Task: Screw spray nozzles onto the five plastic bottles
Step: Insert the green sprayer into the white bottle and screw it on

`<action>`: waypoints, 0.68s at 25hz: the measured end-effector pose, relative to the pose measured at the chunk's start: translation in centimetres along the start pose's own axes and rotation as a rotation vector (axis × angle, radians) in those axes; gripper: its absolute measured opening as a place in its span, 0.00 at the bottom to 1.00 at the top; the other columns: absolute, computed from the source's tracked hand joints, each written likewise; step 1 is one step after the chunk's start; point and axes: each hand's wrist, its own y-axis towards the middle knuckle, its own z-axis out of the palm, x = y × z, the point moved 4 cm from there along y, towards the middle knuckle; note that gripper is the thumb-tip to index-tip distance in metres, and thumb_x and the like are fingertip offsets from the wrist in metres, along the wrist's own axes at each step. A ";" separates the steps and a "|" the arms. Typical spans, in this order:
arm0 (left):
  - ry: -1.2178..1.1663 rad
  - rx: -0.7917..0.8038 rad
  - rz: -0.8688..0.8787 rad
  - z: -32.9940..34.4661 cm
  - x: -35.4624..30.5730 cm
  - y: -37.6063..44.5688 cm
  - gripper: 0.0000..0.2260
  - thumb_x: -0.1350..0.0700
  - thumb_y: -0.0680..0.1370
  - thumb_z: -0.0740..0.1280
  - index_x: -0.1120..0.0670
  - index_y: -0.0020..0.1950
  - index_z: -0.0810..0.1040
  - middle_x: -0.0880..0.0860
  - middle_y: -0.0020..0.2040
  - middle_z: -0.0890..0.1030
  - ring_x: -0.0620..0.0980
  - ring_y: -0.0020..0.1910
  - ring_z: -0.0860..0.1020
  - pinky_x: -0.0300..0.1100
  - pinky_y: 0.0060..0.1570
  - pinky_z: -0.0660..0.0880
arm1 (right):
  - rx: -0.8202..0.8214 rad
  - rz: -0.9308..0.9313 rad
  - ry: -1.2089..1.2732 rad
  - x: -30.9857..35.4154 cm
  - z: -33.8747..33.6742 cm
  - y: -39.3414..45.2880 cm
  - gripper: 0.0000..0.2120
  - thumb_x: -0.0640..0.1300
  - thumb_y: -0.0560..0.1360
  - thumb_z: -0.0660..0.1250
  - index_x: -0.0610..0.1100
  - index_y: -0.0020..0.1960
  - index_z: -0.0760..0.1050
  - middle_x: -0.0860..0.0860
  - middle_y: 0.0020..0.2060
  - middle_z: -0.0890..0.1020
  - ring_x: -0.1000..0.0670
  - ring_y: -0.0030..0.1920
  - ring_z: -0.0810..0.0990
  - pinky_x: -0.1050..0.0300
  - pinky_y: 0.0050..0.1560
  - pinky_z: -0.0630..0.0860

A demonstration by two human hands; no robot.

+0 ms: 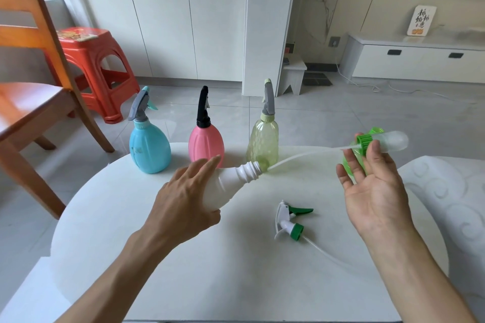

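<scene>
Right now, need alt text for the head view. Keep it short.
Left hand tilts a white bottle on a white table while the right hand feeds a green-collared nozzle tube into its neck. Blue, pink and yellow-green bottles stand behind with nozzles on; a spare nozzle lies in front.

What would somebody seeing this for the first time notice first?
Probably the two hands over the white table: the left hand grips a white bottle tilted on its side, while the right hand feeds a green-collared nozzle with its long tube toward the neck. Behind them stand a blue bottle, a pink bottle and a yellowish bottle, all fitted with nozzles.
</scene>
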 end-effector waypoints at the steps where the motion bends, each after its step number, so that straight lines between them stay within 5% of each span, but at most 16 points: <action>1: -0.003 0.001 0.002 0.1 -0.1 0.0 0.46 0.51 0.59 0.77 0.47 0.76 0.65 0.46 0.67 0.75 0.55 0.57 0.76 0.49 0.41 0.78 | 0.000 -0.002 0.001 -0.2 0.1 -0.1 0.03 0.51 0.75 0.68 0.55 0.49 0.76 0.58 0.57 0.83 0.55 0.57 0.82 0.53 0.57 0.73; 8: -0.059 0.035 0.042 0.5 -0.8 0.1 0.45 0.51 0.61 0.77 0.50 0.76 0.65 0.48 0.67 0.74 0.56 0.56 0.76 0.52 0.48 0.78 | 0.116 0.027 -0.043 -2.3 1.5 -1.3 0.05 0.52 0.73 0.67 0.54 0.48 0.75 0.59 0.57 0.85 0.55 0.58 0.83 0.51 0.57 0.73; 17: -0.220 -0.002 0.103 -0.2 -3.2 -0.3 0.44 0.51 0.60 0.78 0.50 0.75 0.66 0.46 0.66 0.75 0.51 0.53 0.77 0.41 0.49 0.73 | 0.370 0.062 -0.262 -6.3 3.3 -4.2 0.13 0.51 0.71 0.72 0.53 0.56 0.81 0.54 0.55 0.86 0.52 0.58 0.82 0.52 0.56 0.74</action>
